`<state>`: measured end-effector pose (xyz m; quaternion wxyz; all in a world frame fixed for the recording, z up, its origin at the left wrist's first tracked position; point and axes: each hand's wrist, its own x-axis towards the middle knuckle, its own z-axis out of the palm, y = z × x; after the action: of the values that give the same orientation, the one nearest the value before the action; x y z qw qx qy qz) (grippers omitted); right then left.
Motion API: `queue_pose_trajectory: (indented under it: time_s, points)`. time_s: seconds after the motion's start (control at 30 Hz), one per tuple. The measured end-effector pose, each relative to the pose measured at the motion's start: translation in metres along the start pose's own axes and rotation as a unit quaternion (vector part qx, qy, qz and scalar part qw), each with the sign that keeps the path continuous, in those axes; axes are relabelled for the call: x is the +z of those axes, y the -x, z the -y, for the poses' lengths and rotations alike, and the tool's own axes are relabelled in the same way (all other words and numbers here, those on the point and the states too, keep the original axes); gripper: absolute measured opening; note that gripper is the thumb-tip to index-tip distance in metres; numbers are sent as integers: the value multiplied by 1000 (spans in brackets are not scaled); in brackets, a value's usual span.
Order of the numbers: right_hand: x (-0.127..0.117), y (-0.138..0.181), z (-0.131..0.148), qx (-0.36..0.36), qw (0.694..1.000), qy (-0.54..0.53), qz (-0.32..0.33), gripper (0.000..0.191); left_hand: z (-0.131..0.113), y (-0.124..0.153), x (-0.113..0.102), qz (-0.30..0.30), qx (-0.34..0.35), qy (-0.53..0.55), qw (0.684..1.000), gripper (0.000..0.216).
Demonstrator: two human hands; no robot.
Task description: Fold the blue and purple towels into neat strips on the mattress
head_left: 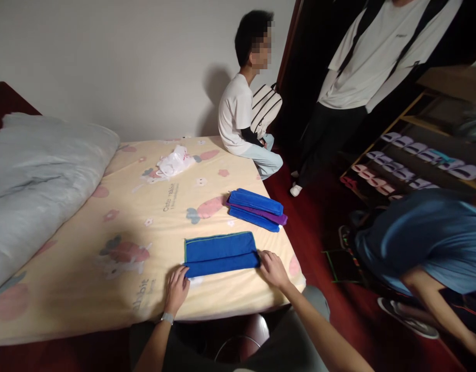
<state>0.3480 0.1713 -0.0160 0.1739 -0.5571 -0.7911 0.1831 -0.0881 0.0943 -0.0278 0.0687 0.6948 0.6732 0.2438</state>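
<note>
A blue towel (220, 250) with a green-stitched edge lies on the bed in front of me, its near side folded over in a strip. My left hand (177, 284) pinches the left end of that strip, and my right hand (272, 267) grips its right end. Both hands are closed on the cloth; the fingertips are partly hidden by it. Just beyond the towel sits a small pile of folded towels (255, 202), blue ones with a purple one between them.
The bed (145, 217) has a patterned yellow sheet. A white plastic bag (176, 163) and a grey quilt (40, 181) lie on it. One person (238, 113) sits at the far corner; another stands behind. At right, someone in blue (427, 243) bends near a shoe rack (400, 121).
</note>
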Motion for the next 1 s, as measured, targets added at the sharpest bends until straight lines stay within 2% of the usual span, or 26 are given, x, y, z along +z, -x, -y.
queue_pose_trajectory:
  time_s: [0.1, 0.2, 0.3, 0.43, 0.6, 0.7, 0.77, 0.8, 0.9, 1.0]
  points:
    - [1, 2, -2, -80, 996, -17, 46, 54, 4, 1, -2, 59, 37, -5, 998, 49]
    - [5, -5, -2, -69, 996, -35, 37, 45, 8, -8, -1, 50, 26, 6, 998, 39]
    - [4, -17, 0, -20, 996, -83, 12, 35, 13, -23, 2, 22, -7, 60, 998, 30]
    - [-3, -45, 2, 82, 992, -99, 14, 37, 21, -52, 8, -6, -65, 124, 990, 31]
    - [-11, -95, 4, 139, 985, -106, 12, 35, 32, -107, 26, -54, -126, 116, 984, 29]
    - [-23, -101, 0, 184, 976, -113, -15, 42, 33, -134, 35, -106, -180, 84, 974, 23]
    - [-34, -72, -11, 224, 966, -120, -46, 50, 28, -139, 38, -143, -202, 63, 967, 23]
    - [-39, -46, -20, 247, 959, -122, -63, 53, 25, -136, 38, -163, -210, 55, 963, 24]
    - [-50, 71, -46, 324, 922, -179, -114, 57, 15, -105, 35, -214, -224, 37, 950, 30]
    - [-59, 198, -63, 418, 885, -154, -136, 49, 14, -46, 29, -243, -211, 16, 947, 29]
